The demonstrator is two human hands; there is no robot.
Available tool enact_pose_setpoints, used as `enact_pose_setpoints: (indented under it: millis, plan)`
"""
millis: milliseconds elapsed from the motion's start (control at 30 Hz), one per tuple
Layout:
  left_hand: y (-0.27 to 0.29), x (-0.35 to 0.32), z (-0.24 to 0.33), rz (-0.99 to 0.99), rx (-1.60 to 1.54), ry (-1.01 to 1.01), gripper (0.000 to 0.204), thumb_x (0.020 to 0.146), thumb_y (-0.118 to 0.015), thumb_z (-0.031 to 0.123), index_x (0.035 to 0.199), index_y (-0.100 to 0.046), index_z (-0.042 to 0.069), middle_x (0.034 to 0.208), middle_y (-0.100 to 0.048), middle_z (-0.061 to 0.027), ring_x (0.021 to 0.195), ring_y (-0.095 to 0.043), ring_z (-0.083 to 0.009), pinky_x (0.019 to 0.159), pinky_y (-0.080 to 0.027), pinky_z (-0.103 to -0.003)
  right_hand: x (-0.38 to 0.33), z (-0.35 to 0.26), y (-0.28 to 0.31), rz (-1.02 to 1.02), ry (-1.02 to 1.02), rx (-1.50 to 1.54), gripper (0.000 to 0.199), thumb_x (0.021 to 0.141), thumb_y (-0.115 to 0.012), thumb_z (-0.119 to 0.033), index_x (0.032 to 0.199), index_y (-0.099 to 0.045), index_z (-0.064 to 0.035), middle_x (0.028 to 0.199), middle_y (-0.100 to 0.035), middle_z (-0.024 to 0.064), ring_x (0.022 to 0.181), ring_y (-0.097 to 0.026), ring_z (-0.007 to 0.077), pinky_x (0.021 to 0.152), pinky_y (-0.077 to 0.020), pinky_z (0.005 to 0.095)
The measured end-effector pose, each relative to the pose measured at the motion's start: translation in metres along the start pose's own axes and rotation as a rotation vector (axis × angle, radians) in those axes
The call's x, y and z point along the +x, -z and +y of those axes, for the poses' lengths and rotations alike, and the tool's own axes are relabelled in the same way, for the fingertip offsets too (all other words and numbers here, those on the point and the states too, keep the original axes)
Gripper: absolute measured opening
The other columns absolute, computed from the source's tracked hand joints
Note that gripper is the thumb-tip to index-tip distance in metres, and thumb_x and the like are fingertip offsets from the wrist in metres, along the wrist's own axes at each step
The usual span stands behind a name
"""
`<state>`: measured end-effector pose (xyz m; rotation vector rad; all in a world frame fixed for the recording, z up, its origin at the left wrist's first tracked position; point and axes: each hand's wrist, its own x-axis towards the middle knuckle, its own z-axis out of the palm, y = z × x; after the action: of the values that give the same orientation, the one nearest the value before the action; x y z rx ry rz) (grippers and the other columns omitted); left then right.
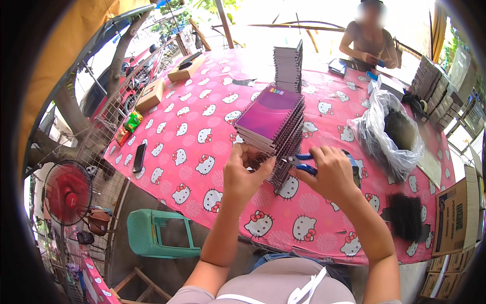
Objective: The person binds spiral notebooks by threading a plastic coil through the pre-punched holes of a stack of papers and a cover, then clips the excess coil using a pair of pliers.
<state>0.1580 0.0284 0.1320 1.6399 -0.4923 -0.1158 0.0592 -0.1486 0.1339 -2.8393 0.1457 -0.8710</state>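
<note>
Purple spiral notebooks (271, 119) sit stacked near the bench's (202, 167) front edge, coils facing the person. The left hand (243, 175) pinches the coil end of one low in the stack, while the right hand (329, 175) is closed around blue-handled pliers (304, 163) pointed at that same spot. A clear bag of black coils (392, 134) lies off to the right.
</note>
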Motion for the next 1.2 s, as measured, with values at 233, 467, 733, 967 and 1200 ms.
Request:
enact_pose_setpoints:
  millis: [233, 467, 733, 967, 1200]
  plan:
    - [-0.002, 0.004, -0.012, 0.0, 0.09, -0.098, 0.03, 0.076, -0.074, 0.01, 0.094, -0.053, -0.002, 0.078, -0.065, -0.0082, 0.069, -0.06, -0.0108, 0.062, -0.049, -0.025, 0.005, -0.004, -0.012, -0.131, -0.075, 0.039, 0.054, 0.073, -0.071, -0.054, 0.072, -0.061, -0.0015, 0.068, -0.062, 0.0118, 0.063, -0.063, 0.0281, 0.058, -0.0507, 0.0374]
    - [0.0, 0.0, -0.01, -0.019, -0.024, 0.082, 0.03, 0.078, -0.073, 0.009, 0.095, -0.053, -0.002, 0.082, -0.065, -0.0094, 0.073, -0.061, -0.0112, 0.066, -0.05, -0.026, 0.004, 0.003, -0.009, 0.215, 0.149, -0.082, 0.051, 0.071, -0.074, -0.053, 0.069, -0.061, -0.0039, 0.063, -0.06, 0.0102, 0.054, -0.061, 0.0275, 0.051, -0.0478, 0.0374]
    - [0.003, 0.002, -0.011, -0.026, -0.013, 0.109, 0.038, 0.077, -0.078, 0.013, 0.1, -0.051, -0.002, 0.084, -0.066, -0.0109, 0.075, -0.062, -0.0112, 0.066, -0.049, -0.025, -0.005, 0.0, -0.017, -0.169, -0.073, 0.025, 0.052, 0.073, -0.071, -0.053, 0.07, -0.062, -0.0021, 0.063, -0.06, 0.0115, 0.057, -0.062, 0.0272, 0.054, -0.0501, 0.037]
    - [-0.002, -0.002, -0.018, -0.079, 0.004, 0.042, 0.037, 0.08, -0.074, 0.011, 0.104, -0.047, 0.002, 0.084, -0.065, -0.0103, 0.062, -0.058, -0.0083, 0.042, -0.044, -0.02, -0.003, 0.005, -0.024, 0.031, 0.056, -0.013, 0.052, 0.073, -0.072, -0.052, 0.07, -0.062, -0.0018, 0.065, -0.061, 0.0125, 0.059, -0.063, 0.0276, 0.055, -0.0498, 0.037]
    - [-0.001, -0.003, -0.019, -0.033, -0.09, 0.259, 0.04, 0.08, -0.075, 0.012, 0.106, -0.047, 0.002, 0.088, -0.066, -0.0116, 0.068, -0.061, -0.0101, 0.046, -0.047, -0.022, -0.014, 0.009, -0.022, -0.092, -0.037, -0.017, 0.051, 0.073, -0.071, -0.052, 0.07, -0.062, -0.0021, 0.066, -0.062, 0.0124, 0.06, -0.063, 0.0277, 0.058, -0.0515, 0.0363]
